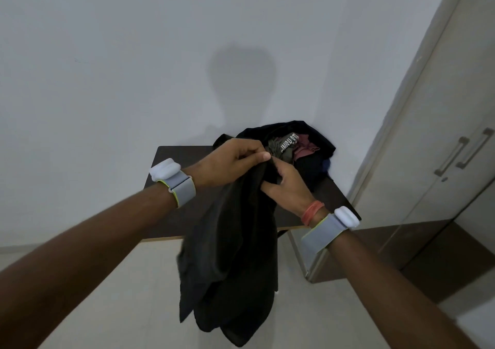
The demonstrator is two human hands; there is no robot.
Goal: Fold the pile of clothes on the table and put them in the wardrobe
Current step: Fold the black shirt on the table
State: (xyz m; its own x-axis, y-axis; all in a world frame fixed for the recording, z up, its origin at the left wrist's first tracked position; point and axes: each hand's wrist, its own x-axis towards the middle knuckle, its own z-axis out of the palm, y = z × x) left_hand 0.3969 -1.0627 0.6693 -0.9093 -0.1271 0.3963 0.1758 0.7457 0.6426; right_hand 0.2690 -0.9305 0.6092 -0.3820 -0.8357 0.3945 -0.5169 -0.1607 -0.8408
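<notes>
A black garment (235, 263) hangs in the air in front of the small dark table (174, 158), its lower part dangling below the table's front edge. My left hand (230, 162) pinches its top edge with thumb and fingers. Right beside it, my right hand (288, 185) grips the same top edge. Behind my hands, a pile of clothes (302, 145) lies on the far right of the table: black, grey with white lettering, and pink pieces. The wardrobe (439, 145) stands at the right with its doors closed.
The table stands against a white wall in the corner next to the wardrobe. Two long metal handles (466, 151) sit on the wardrobe doors. Pale floor tiles (134, 295) lie below the table. Both my wrists carry grey bands with white pods.
</notes>
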